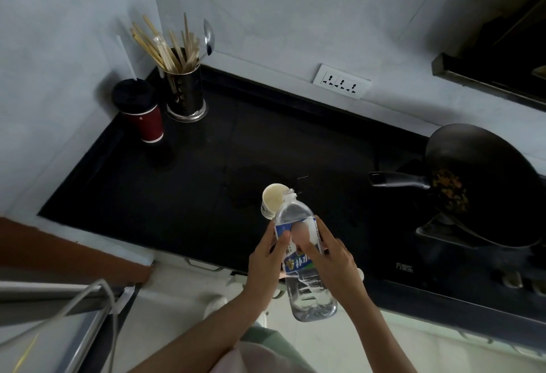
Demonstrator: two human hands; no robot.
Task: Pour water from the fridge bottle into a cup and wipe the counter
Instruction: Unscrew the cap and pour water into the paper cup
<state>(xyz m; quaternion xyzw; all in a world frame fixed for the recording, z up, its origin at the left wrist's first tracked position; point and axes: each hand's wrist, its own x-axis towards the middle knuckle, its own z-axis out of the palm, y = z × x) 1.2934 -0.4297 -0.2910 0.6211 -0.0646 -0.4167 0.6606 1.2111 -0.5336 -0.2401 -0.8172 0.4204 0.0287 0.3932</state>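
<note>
A clear plastic water bottle [298, 225] with a blue and white label is uncapped and tilted, its open neck over the rim of a small white paper cup [273, 199]. The cup stands upright on the black counter [192, 180]. My left hand [266, 257] grips the bottle's left side at the label. On the right side of the label sits my right hand [334, 257], also gripping. Water fills the bottle's lower part. I cannot tell whether water is flowing.
A red cup with a black lid [141, 109] and a metal holder of chopsticks [184, 89] stand at the back left corner. A black wok [484, 183] with food sits on the stove at right, handle pointing left. A wall socket [341, 80] is behind.
</note>
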